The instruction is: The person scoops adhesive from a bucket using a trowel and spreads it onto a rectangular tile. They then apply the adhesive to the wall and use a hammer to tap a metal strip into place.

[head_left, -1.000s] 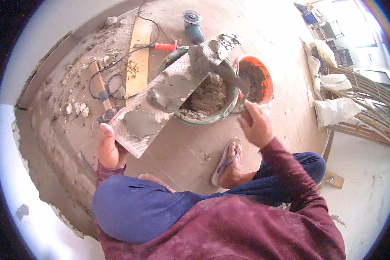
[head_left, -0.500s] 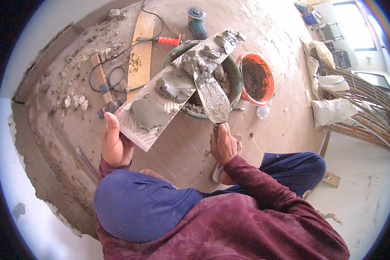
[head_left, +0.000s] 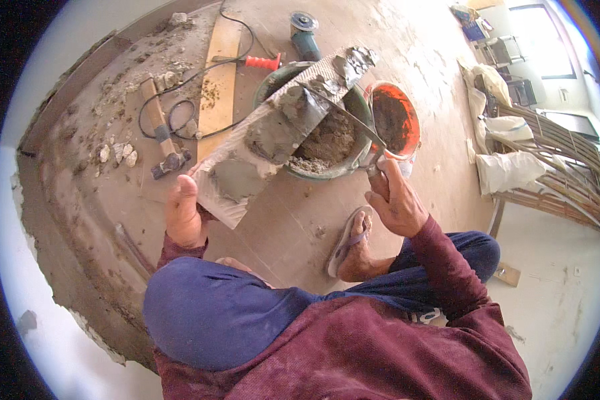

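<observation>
A long, pale tile [head_left: 221,208] with a ridged face upward slants from lower left to upper right. Grey mortar [head_left: 290,115] lies along its middle and at its far end. My left hand [head_left: 187,217] grips the tile's near left end, thumb on top and fingers hidden beneath. My right hand [head_left: 401,203] is wrapped around the handle of a trowel [head_left: 352,121]. Its blade is seen nearly edge-on, the tip against mortar on the tile. Below the tile stands a green tub [head_left: 263,90] with a crumbly grey-brown mix [head_left: 327,140].
An orange bucket [head_left: 414,113] stands right of the tub. Beyond lie an angle grinder [head_left: 305,41] and a chisel with an orange grip [head_left: 263,63]. A hammer [head_left: 159,127], a plank [head_left: 219,73], a cable [head_left: 172,123] and rubble [head_left: 120,153] lie left; bundled poles [head_left: 563,177] at right.
My right hand has moved right, and the trowel has turned from flat to nearly edge-on. The mortar lump on the tile is flatter, with more ridges bare near the far end.
</observation>
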